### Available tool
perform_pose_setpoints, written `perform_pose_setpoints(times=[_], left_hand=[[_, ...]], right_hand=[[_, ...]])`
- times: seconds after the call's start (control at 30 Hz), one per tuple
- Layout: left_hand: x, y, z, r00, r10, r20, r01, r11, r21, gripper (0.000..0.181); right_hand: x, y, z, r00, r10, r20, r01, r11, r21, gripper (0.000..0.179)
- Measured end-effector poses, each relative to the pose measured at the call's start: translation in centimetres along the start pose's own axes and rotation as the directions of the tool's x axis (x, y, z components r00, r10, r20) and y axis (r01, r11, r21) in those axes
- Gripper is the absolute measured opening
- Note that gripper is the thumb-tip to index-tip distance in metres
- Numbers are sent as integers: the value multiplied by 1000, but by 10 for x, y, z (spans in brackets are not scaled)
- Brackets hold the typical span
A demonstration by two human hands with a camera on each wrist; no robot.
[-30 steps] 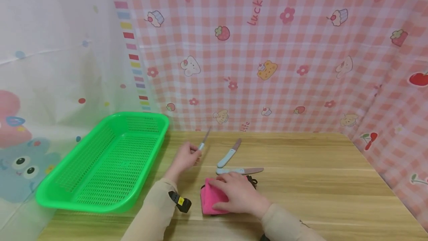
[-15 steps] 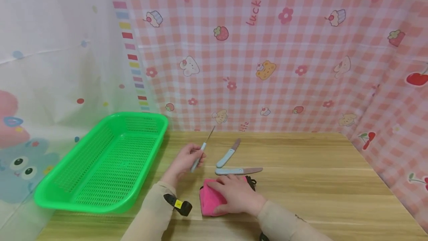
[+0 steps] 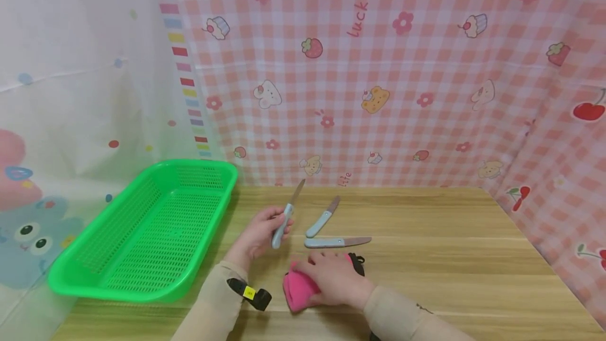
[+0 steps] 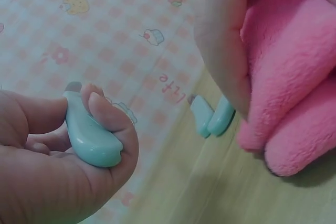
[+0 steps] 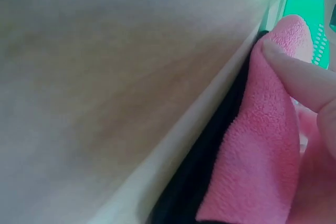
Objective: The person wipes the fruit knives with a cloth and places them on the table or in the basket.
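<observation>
My left hand (image 3: 259, 231) holds a small knife (image 3: 282, 227) by its pale blue handle, blade pointing up and away. In the left wrist view, thumb and fingers wrap the knife handle (image 4: 90, 136). My right hand (image 3: 338, 279) grips a folded pink fluffy cloth (image 3: 298, 292) with black edging, at the table's near middle. The right wrist view has the thumb (image 5: 302, 74) pressed on the pink cloth (image 5: 257, 140); the other fingers are mostly hidden. Just beyond the cloth lie two similar knives, one angled (image 3: 319, 223) and one nearly sideways (image 3: 326, 242).
A large green plastic basket (image 3: 220, 214) with perforated walls stands on the left of the wooden table (image 3: 440, 246). A pink checked curtain (image 3: 397, 136) hangs behind the table and along its right side. A black cord loop (image 3: 359, 260) sticks out at the cloth's right.
The knife in my left hand has come nearer and turned, showing more of its handle and the flat of its blade. My right fingers have curled further, bunching the cloth slightly toward me.
</observation>
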State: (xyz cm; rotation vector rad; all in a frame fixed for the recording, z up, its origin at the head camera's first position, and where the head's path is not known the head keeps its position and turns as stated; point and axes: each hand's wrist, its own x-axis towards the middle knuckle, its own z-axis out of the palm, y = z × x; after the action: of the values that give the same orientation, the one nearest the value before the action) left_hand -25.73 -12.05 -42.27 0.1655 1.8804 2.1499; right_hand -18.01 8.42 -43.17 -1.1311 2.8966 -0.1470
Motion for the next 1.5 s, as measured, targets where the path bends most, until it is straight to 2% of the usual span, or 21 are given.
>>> perform_pose_setpoints(times=[0.2,0.3,0.5,0.67,0.77,0.87,1.1,1.27,1.5], left_hand=[[-4,0,-1,997,5,72,0,997,-79,34],[-7,0,0,994,-9,110,24,991,-133,30],[-14,1,4,983,2,182,39,973,-225,25],[-17,-2,10,980,24,198,30,964,-265,27],[-18,-4,14,980,32,196,23,962,-273,28],[-18,-5,21,980,36,196,19,963,-269,28],[-21,-7,36,979,33,201,13,975,-221,29],[-22,-6,43,974,39,224,7,980,-200,27],[-24,-5,50,976,40,215,0,984,-179,25]], right_hand=[[-5,2,0,999,-31,-42,31,999,-11,53],[-9,5,-1,997,-50,-67,49,999,-9,48],[-21,16,-4,993,-67,-95,70,997,28,45],[-32,35,-8,987,-26,-157,39,996,82,48],[-38,45,-12,973,48,-227,-20,992,124,50],[-42,54,-17,940,119,-318,-70,984,161,52],[-46,64,-26,853,250,-459,-140,955,260,57],[-45,63,-30,787,243,-568,-115,961,252,56],[-39,59,-34,713,239,-660,-82,962,259,57]])
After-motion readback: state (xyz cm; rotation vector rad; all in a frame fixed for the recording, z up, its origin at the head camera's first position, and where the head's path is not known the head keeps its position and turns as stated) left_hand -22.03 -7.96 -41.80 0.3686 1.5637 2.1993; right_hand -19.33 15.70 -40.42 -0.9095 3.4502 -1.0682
